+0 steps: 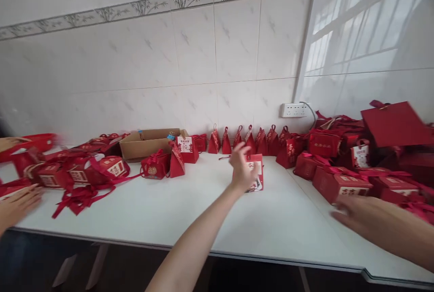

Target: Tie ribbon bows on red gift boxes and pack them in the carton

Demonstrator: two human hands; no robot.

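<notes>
My left hand (242,172) is over the middle of the table, fingers loosely bent and apart, in front of a small red gift box (258,179) with a pale printed card face. The hand partly hides this box, and I cannot tell if they touch. At the right, my right hand (352,215) is blurred by motion, with a gap between thumb and fingers and nothing seen in it. Just beyond it sits a red gift box (341,184) with a pale double-happiness label and a ribbon.
Triangular red boxes (249,140) with loops line the wall. More red boxes (323,143) pile up at the right. At the left, another person's hand (20,204) rests near ribboned boxes (77,170). An open cardboard box (145,149) and a power strip (294,110) are behind.
</notes>
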